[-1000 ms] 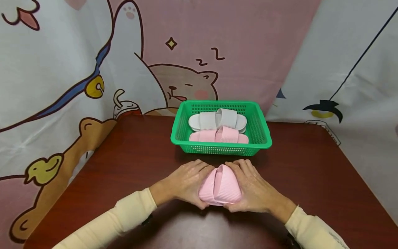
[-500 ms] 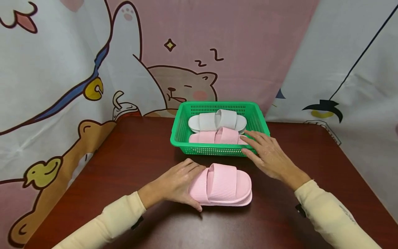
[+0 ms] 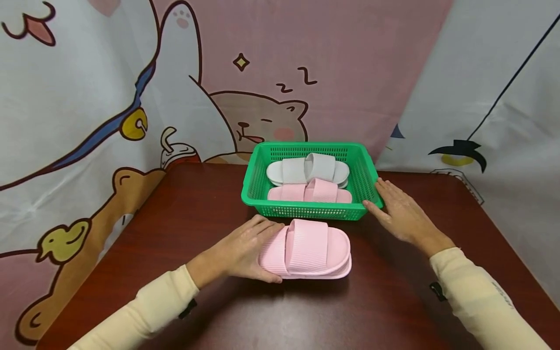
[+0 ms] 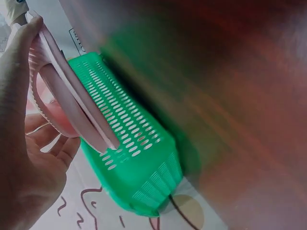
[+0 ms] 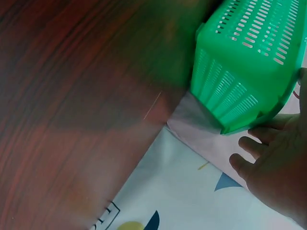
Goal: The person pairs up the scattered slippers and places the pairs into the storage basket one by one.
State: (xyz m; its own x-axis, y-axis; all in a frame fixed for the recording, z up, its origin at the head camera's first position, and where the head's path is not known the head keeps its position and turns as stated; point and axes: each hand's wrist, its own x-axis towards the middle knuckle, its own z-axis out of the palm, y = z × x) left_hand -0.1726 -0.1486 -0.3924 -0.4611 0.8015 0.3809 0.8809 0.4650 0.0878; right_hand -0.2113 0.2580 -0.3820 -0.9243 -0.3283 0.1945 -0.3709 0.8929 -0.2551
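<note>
In the head view my left hand (image 3: 238, 250) grips a pair of pink slippers (image 3: 308, 250) by one end, thumb on the near side and fingers on the far side. The slippers are stacked together, with ribbed straps, and lie level in front of the basket. In the left wrist view the slippers (image 4: 72, 96) appear edge-on, held off the table. My right hand (image 3: 404, 214) is at the front right corner of the green basket (image 3: 306, 212), thumb at the front rim and fingertips by the right rim. In the right wrist view its fingers (image 5: 254, 148) are loosely spread beside the basket.
Inside the basket lie white slippers (image 3: 306, 170) at the back and another pink pair (image 3: 321, 192) in front of them. The basket stands toward the back of a dark red-brown table (image 3: 210, 194). Behind it hangs a cartoon-printed cloth (image 3: 341, 73).
My right hand has let go of the pink slippers and moved right and away from me, to the basket's corner. The slippers, in my left hand, have turned broadside and shifted slightly toward the basket.
</note>
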